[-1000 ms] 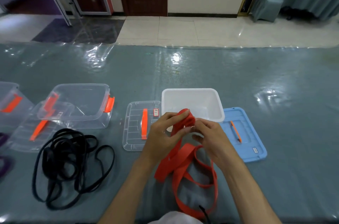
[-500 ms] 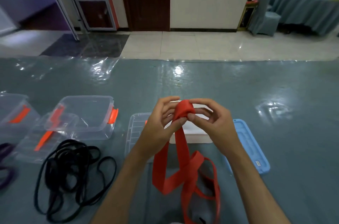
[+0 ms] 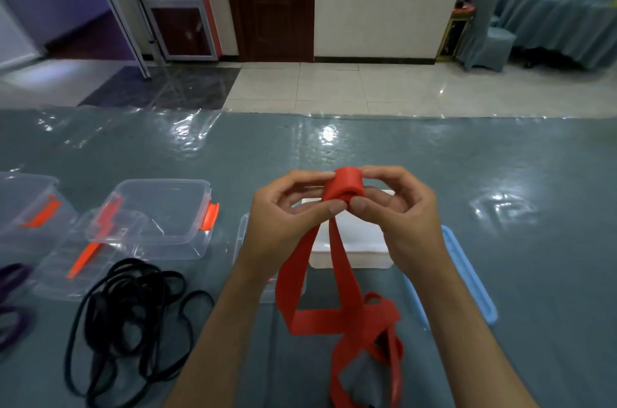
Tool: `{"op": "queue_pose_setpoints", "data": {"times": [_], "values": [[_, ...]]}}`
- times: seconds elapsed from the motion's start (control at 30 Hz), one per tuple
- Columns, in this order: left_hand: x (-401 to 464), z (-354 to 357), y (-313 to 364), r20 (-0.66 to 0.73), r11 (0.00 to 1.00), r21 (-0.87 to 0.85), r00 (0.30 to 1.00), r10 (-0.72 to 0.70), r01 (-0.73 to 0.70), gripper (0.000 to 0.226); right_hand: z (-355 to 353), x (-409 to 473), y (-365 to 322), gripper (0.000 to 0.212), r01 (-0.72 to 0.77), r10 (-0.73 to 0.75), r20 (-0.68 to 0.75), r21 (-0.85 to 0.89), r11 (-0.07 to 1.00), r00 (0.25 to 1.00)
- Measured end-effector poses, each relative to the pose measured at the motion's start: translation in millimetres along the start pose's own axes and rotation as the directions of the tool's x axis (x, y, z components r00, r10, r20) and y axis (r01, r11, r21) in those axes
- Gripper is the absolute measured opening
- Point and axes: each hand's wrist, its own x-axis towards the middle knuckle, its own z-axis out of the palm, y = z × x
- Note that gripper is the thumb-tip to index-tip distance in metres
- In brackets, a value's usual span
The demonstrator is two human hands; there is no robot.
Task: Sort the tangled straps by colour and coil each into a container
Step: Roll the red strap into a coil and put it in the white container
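Note:
A wide red strap (image 3: 347, 188) is rolled into a small coil at its top end, held up above the table. My left hand (image 3: 287, 210) pinches the coil from the left and my right hand (image 3: 397, 207) pinches it from the right. The rest of the red strap hangs down in two lengths and lies looped on the table near me. A white tub (image 3: 354, 255) stands right behind my hands, mostly hidden by them. A tangle of black straps (image 3: 133, 307) lies to the left. Purple straps (image 3: 13, 304) show at the left edge.
A clear box with orange latches (image 3: 160, 217) stands at the left, another clear box (image 3: 23, 207) beyond it, and a clear lid (image 3: 66, 270) in front. A blue lid (image 3: 467, 277) lies right of the white tub. Glossy plastic sheet covers the table (image 3: 500, 173).
Both hands have lifted the red strap's end higher and rolled it into a tighter coil. The view has tilted up, so the tub and boxes sit lower in the frame.

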Motion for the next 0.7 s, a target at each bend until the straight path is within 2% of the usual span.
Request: {"op": "queue_pose_setpoints", "data": {"times": [0.1, 0.17, 0.3, 0.4, 0.5, 0.6, 0.7], "values": [[6, 7, 9, -0.054, 0.992, -0.073, 0.994, 0.097, -0.101, 0.033, 7, 6, -5, 0.040, 0.040, -0.040, 0.006, 0.104, 0.994, 0.999], [6, 10, 6, -0.091, 0.986, -0.111, 0.989, 0.117, -0.127, 0.030, 8, 7, -2, 0.036, 0.042, -0.043, 0.009, 0.109, 0.993, 0.999], [-6, 7, -19, -0.120, 0.983, -0.184, 0.992, -0.046, 0.023, 0.030, 3, -2, 10, 0.039, -0.073, 0.075, -0.050, 0.044, 0.996, 0.996], [-19, 7, -37, -0.112, 0.981, -0.156, 0.985, -0.132, 0.113, 0.032, 0, -13, 22, 0.039, -0.112, 0.111, -0.112, -0.010, 0.994, 0.988], [-24, 5, -43, -0.127, 0.989, -0.090, 0.983, -0.131, 0.120, 0.035, 8, -23, 35, 0.036, -0.121, 0.138, -0.168, 0.112, 0.986, 0.976], [-27, -2, -44, -0.162, 0.989, -0.104, 0.979, -0.121, 0.105, 0.035, 16, -30, 44, 0.036, -0.223, 0.251, -0.135, 0.195, 0.955, 0.958], [-33, -4, -46, -0.209, 0.985, -0.115, 0.966, -0.149, 0.127, 0.043, 18, -33, 50, 0.033, -0.295, 0.299, -0.144, 0.052, 0.954, 0.943]]}}
